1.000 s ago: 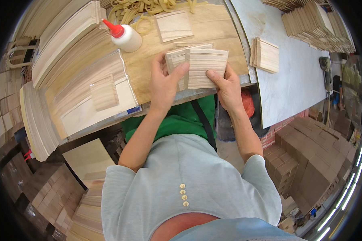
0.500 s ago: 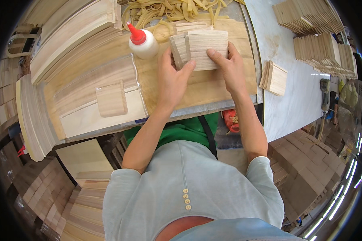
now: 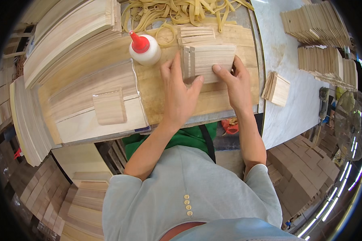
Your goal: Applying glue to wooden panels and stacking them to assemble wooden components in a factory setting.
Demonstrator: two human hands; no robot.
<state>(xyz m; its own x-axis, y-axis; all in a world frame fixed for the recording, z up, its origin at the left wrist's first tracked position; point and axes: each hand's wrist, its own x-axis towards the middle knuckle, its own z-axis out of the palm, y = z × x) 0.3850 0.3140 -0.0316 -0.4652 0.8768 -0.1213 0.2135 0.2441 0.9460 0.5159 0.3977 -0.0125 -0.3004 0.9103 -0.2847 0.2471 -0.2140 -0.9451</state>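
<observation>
Over the plywood work board [image 3: 217, 98] my hands hold a small set of pale wooden boards [image 3: 213, 62], with a narrow strip and a gap along its left end. My left hand [image 3: 181, 88] is at that left end, its thumb on the near corner and its fingers along the side. At the right end my right hand [image 3: 237, 86] grips the boards, thumb on top and fingers behind. A white glue bottle [image 3: 150, 52] with a red nozzle stands left of them. Farther left, a square wooden piece [image 3: 110, 106] lies on larger flat panels [image 3: 78, 124].
Yellow elastic bands [image 3: 185, 12] lie heaped at the back, with thin wooden slats [image 3: 197, 35] before them. Long boards [image 3: 72, 40] are stacked on the left. On the white table to the right are a small pile of boards [image 3: 278, 90] and taller stacks [image 3: 315, 24].
The boards have turned slightly and now lie lower and farther right in the view. My left hand's fingers have straightened along their left end. The whole view has shifted a little.
</observation>
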